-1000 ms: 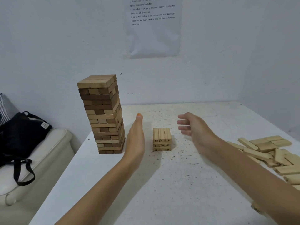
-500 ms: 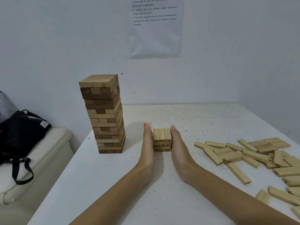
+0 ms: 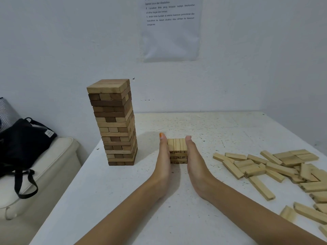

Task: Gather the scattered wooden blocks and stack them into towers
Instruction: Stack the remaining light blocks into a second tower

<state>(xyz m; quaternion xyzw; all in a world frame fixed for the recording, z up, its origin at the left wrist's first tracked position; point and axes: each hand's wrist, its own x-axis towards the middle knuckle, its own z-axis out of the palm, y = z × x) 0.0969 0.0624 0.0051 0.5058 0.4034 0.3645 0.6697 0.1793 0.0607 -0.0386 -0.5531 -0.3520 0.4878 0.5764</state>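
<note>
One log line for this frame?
phase: squaring stack | left hand: flat on left face | right hand: flat on right face | loose blocks: right

one wide-angle view, worn on the person's head, looks forward and down across the table (image 3: 230, 131) toward the wall (image 3: 70, 41) behind it. it sits close over the table, whose near edge falls below the frame; the cushioned seat (image 3: 44, 174) shows at left.
</note>
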